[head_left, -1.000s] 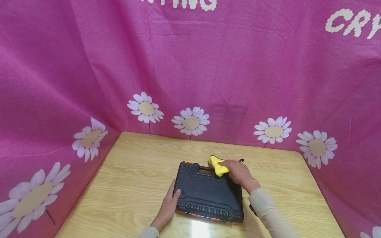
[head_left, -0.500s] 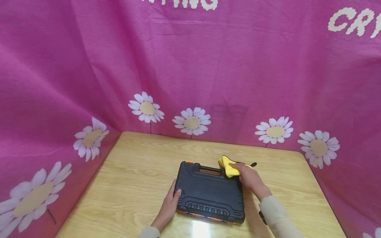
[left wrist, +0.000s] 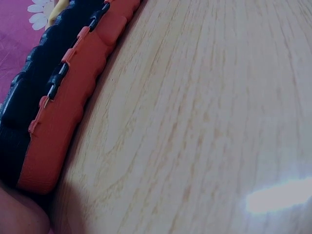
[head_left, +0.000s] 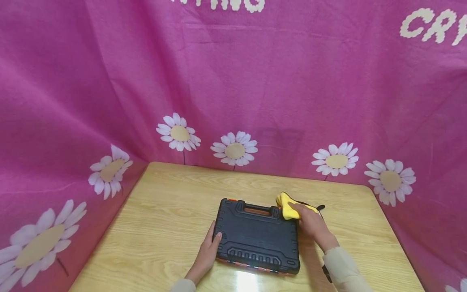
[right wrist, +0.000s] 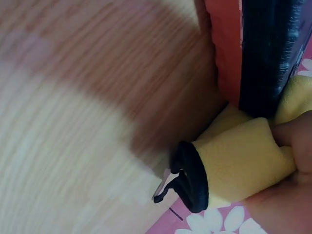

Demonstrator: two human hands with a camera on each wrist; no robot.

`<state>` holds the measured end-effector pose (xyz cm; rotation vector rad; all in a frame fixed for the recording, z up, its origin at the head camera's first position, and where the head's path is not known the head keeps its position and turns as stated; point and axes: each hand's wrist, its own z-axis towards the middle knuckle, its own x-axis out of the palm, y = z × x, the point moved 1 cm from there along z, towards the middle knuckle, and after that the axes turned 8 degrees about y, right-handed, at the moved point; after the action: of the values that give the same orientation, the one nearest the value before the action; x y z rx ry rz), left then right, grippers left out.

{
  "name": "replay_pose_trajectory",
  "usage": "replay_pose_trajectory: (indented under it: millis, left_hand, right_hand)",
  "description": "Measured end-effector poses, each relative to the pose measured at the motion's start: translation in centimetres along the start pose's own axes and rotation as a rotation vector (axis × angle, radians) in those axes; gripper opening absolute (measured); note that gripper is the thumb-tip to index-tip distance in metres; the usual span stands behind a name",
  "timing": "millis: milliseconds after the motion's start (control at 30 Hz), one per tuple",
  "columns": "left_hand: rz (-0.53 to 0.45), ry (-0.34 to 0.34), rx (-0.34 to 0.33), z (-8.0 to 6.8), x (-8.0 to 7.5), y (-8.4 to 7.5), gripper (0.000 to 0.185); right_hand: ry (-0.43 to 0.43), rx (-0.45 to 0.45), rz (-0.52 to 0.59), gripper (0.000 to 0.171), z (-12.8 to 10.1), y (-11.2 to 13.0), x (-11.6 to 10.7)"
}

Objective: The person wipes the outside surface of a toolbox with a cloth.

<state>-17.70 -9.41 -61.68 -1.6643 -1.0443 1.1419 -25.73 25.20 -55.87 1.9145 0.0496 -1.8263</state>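
Two hands work on one closed black tool case (head_left: 257, 237) lying flat on a wooden table (head_left: 164, 202), its carry handle (head_left: 257, 210) turned toward the far edge and its orange lower shell (left wrist: 73, 97) resting on the wood.

Left hand (head_left: 207, 251): laid against the case's left side, fingers fairly straight and thumb on the top surface; it appears to brace the case rather than clasp it, presumably so the case does not slide under pressure from the other side.

Right hand (head_left: 310, 225): fingers curled around a bunched yellow microfibre cloth (head_left: 288, 210) with a dark bound edge (right wrist: 191, 183), pressing it at the far right corner of the case, just beside the handle. In the right wrist view the cloth (right wrist: 243, 161) is wedged against the case's side wall, where black lid and orange base meet; the bunching probably gives a firm pad for rubbing that edge.

Surroundings: a magenta curtain (head_left: 233, 81) printed with white daisies hangs behind and to both sides of the table; a glare patch lies on the near tabletop.
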Motion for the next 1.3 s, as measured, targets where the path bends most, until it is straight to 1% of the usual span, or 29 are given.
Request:
replay_pose_trajectory:
  millis: [200,267,433,700,933,1167,1300]
  left_hand:
    - [-0.002,-0.011,0.029,-0.1,0.0,-0.1,0.065]
    - [-0.004,-0.011,0.035,-0.1,0.0,-0.1,0.065]
    - [-0.007,-0.007,0.038,-0.2,0.0,-0.2,0.065]
    - [-0.021,-0.02,0.039,-0.1,0.0,0.0,0.065]
    - [-0.02,-0.026,0.031,-0.1,0.2,0.0,0.065]
    - [-0.009,-0.031,0.042,-0.1,0.1,0.1,0.065]
    - [-0.009,-0.04,0.049,-0.2,0.3,0.0,0.064]
  right_hand:
    - [0.07,0.142,0.13,0.06,-1.1,0.1,0.6]
    - [0.074,0.169,0.17,0.061,-1.4,0.2,0.8]
    - [0.026,0.187,0.231,0.066,-2.2,0.7,1.4]
    - [-0.019,0.251,0.263,0.067,-3.1,1.7,2.1]
    - [-0.03,0.272,0.281,0.068,-4.4,2.4,2.4]
    - [-0.056,0.275,0.285,0.069,-5.7,2.8,3.0]
    - [-0.052,0.299,0.302,0.068,-6.4,3.3,3.0]
